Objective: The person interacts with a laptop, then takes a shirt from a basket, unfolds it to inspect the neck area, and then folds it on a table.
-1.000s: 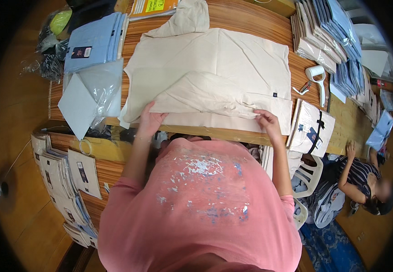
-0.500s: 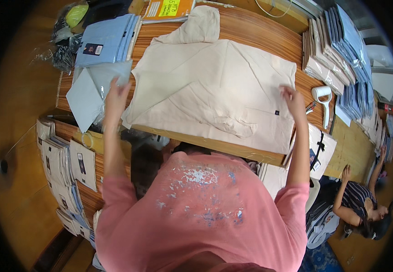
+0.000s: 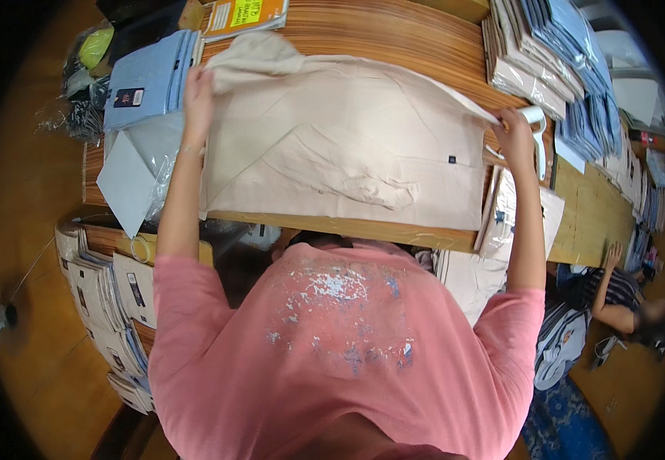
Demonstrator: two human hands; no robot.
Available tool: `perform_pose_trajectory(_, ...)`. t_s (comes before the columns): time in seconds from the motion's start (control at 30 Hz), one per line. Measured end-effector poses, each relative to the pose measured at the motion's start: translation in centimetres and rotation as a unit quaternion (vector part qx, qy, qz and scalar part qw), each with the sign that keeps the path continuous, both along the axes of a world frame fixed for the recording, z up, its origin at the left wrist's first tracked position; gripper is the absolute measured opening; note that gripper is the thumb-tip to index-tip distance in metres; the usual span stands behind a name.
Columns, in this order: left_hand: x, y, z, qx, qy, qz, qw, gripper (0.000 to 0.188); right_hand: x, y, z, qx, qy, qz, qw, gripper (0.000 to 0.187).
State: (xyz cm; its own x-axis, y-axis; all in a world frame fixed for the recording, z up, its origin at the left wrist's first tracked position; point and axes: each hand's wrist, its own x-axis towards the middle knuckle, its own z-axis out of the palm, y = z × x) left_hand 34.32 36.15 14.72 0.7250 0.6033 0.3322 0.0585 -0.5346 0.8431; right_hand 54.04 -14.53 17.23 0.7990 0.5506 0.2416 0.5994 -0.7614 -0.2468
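Observation:
A cream long-sleeved shirt lies spread across the wood-grain table, one sleeve folded over its body and a small dark label near its right side. Its far edge is lifted and stretched between my two hands. My left hand is closed on the far left corner, beside the bunched other sleeve. At the far right corner my right hand pinches the cloth between thumb and fingers. Just behind the right hand lies a white lint roller, partly covered by it.
Folded blue shirts and a white card lie at left, near an orange booklet. Bagged beige shirts and blue ones are stacked far right. More folded shirts stand lower left. Another person is at right.
Both hands have moved to the far corners of the shirt and closed on them. The far edge is now raised and pulled taut, and the upper sleeve has shifted left.

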Motion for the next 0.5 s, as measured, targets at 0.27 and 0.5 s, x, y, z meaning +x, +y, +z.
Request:
perform_pose_trajectory(0.27,-14.5,-5.6,-0.7,0.123,0.146,0.105,0.976,0.035,-13.6,-8.1,-5.8,0.131,0.208,-0.157,0.956,0.020)
perform_pose_trajectory(0.5,-9.9,-13.9,-2.9,0.285,0.208,-0.298,0.887,0.027,-13.1,-7.3,-3.9,0.037,0.059,-0.082,0.994,0.022)
